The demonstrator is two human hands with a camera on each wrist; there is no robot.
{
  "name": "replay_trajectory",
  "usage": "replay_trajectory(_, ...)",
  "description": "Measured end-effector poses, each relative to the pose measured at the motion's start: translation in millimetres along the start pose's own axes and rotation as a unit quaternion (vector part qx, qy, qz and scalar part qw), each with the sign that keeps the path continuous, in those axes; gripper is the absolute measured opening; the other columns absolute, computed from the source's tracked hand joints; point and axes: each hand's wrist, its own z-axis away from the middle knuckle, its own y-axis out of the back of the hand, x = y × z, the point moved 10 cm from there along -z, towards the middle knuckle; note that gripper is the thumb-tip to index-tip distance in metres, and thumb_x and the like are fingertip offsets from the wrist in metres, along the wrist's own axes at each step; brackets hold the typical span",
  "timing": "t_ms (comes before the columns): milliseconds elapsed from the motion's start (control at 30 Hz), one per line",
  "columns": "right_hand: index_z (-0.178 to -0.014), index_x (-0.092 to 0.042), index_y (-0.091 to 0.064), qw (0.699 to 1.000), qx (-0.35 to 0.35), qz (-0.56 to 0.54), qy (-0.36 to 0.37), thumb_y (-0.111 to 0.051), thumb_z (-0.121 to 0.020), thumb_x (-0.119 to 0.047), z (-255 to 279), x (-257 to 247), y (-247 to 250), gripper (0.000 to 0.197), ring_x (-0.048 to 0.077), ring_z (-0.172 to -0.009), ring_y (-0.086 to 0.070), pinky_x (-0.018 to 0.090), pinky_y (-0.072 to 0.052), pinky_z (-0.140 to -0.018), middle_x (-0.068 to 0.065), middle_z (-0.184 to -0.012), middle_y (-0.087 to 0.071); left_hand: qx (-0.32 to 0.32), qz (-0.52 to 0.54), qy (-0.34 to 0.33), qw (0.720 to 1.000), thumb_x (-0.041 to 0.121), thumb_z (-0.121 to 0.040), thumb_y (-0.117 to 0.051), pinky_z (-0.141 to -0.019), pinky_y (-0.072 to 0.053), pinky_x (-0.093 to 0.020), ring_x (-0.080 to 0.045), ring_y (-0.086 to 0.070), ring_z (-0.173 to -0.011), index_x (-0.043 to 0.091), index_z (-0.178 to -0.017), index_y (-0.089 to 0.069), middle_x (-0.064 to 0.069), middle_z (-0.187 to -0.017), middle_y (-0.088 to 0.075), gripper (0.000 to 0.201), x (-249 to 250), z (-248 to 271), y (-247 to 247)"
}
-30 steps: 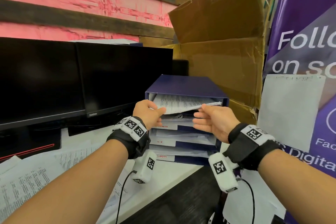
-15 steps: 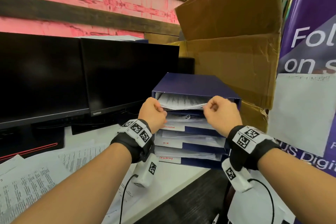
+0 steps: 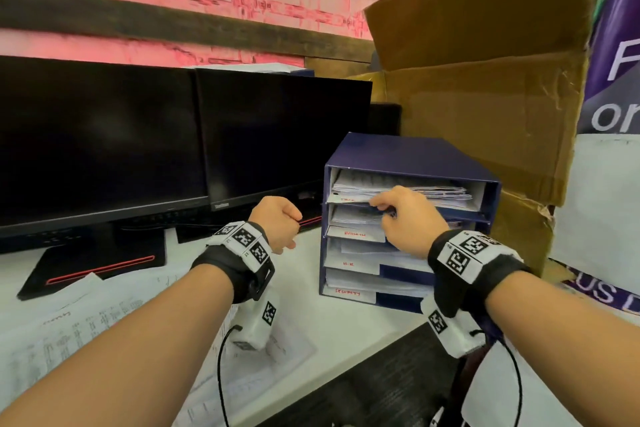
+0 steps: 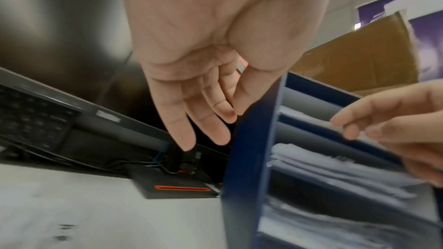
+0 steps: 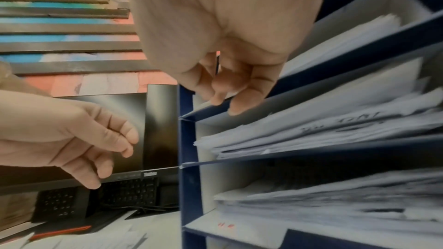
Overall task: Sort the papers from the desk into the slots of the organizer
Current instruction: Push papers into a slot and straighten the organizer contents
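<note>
The blue organizer [image 3: 408,152] stands on the white desk, its slots stacked one above another with red handwritten labels. A stack of papers [image 3: 398,185] lies fully inside the top slot. My right hand [image 3: 398,215] is at the front lip of the shelf under that slot, and its loosely curled fingertips [image 5: 225,101] touch the lip and hold nothing. My left hand [image 3: 277,222] hovers left of the organizer with nothing in it, and its fingers [image 4: 203,120] hang relaxed beside the blue side wall [image 4: 249,158]. Loose printed sheets [image 3: 69,329] lie on the desk at lower left.
Two dark monitors [image 3: 138,142] stand behind the desk to the left, on stands with red stripes. A large cardboard box [image 3: 485,80] rises right behind the organizer. A purple banner [image 3: 616,114] hangs at the far right. The lower slots hold more papers [image 5: 335,196].
The sheets that both hands were pushing are now inside the top slot. My left hand has let go and drawn back to the left. My right hand has dropped to the shelf lip.
</note>
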Motion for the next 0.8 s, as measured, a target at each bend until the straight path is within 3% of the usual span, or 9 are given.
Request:
replay_trajectory(67,-0.12,-0.018,-0.064,0.999,-0.002,-0.043,0.022,-0.045,-0.092,-0.007,0.8,-18.3,-15.5,0.036,0.021,-0.103,-0.06,0.036,-0.049,-0.094,0.003,-0.117,-0.065,0.028,-0.044,0.016,0.999,0.004,-0.086,-0.051,-0.054,-0.051,-0.025,-0.023,-0.07,-0.072,0.024,-0.078,-0.057,-0.007,-0.083,-0.064,0.023,-23.7,2.3,23.9)
replay_trajectory(133,-0.119,-0.02,-0.064,0.998,-0.03,-0.044,0.043,-0.045,-0.092,-0.008,2.8,-35.6,-41.2,0.035,0.021,-0.105,-0.06,0.038,-0.05,-0.094,0.001,-0.114,-0.066,0.052,-0.084,0.035,0.995,0.007,-0.085,-0.053,-0.067,-0.057,-0.032,-0.026,-0.07,-0.08,0.024,-0.076,-0.059,-0.005,-0.088,-0.065,0.021,-50.0,4.5,46.1)
replay_trajectory(233,-0.12,-0.022,-0.063,0.989,-0.13,-0.013,0.068,-0.045,-0.094,-0.012,6.6,-57.1,-96.6,0.034,0.019,-0.106,-0.061,0.029,-0.049,-0.09,0.0,-0.115,-0.066,0.061,-0.181,0.073,0.979,0.008,-0.087,-0.055,-0.081,-0.056,-0.036,-0.026,-0.064,-0.082,0.01,-0.089,-0.069,-0.007,-0.087,-0.063,0.014,-90.9,10.6,74.5)
replay_trajectory(300,-0.123,-0.022,-0.062,0.977,-0.196,0.015,0.082,-0.045,-0.094,-0.016,9.3,-67.4,-129.6,0.034,0.019,-0.107,-0.06,0.024,-0.045,-0.087,0.0,-0.117,-0.064,0.012,-0.288,0.106,0.952,0.012,-0.089,-0.053,-0.081,-0.05,-0.031,-0.021,-0.056,-0.083,0.005,-0.096,-0.069,-0.006,-0.09,-0.059,0.019,-117.0,17.0,80.5)
replay_trajectory(400,-0.129,-0.021,-0.057,0.953,-0.291,0.024,0.083,-0.049,-0.094,-0.022,14.4,-86.7,-175.3,0.036,0.019,-0.115,-0.056,0.026,-0.043,-0.095,-0.001,-0.12,-0.062,-0.118,-0.432,0.158,0.88,0.025,-0.093,-0.05,-0.075,-0.045,-0.026,-0.018,-0.057,-0.087,0.011,-0.088,-0.063,-0.004,-0.092,-0.055,0.02,-154.2,40.3,81.7)
replay_trajectory(467,-0.134,-0.022,-0.052,0.936,-0.34,0.028,0.086,-0.052,-0.094,-0.027,18.1,-101.3,-201.0,0.04,0.018,-0.117,-0.055,0.026,-0.041,-0.097,-0.001,-0.126,-0.06,-0.174,-0.434,0.182,0.865,0.034,-0.091,-0.056,-0.079,-0.048,-0.027,-0.018,-0.061,-0.095,0.011,-0.099,-0.066,-0.004,-0.1,-0.059,0.026,-175.9,58.7,81.7)
replay_trajectory(567,-0.14,-0.028,-0.046,0.913,-0.394,0.028,0.1,-0.053,-0.094,-0.035,23.3,-119.2,-233.2,0.048,0.018,-0.124,-0.051,0.028,-0.037,-0.104,0.0,-0.138,-0.053,-0.209,-0.375,0.183,0.885,0.046,-0.085,-0.063,-0.105,-0.04,-0.032,-0.02,-0.049,-0.124,0.019,-0.133,-0.053,0.001,-0.135,-0.05,0.056,-196.4,75.7,75.3)
replay_trajectory(667,-0.144,-0.036,-0.038,0.882,-0.449,0.071,0.128,-0.052,-0.091,-0.048,33.2,-130.4,-260.0,0.057,0.02,-0.138,-0.037,0.037,-0.029,-0.114,-0.004,-0.154,-0.035,-0.213,-0.33,0.163,0.905,0.048,-0.081,-0.067,-0.107,-0.037,-0.031,-0.017,-0.049,-0.123,0.026,-0.133,-0.052,0.004,-0.136,-0.05,0.059,-199.9,78.3,70.8)
replay_trajectory(800,-0.149,-0.038,-0.026,0.854,-0.457,0.185,0.168,-0.044,-0.093,-0.055,34.6,-131.4,-269.1,0.061,0.026,-0.146,-0.02,0.042,-0.019,-0.118,-0.006,-0.161,-0.016,-0.189,-0.233,0.168,0.939,0.038,-0.082,-0.069,-0.104,-0.041,-0.03,-0.015,-0.053,-0.119,0.025,-0.123,-0.059,0.006,-0.127,-0.057,0.044,-200.6,80.2,84.6)
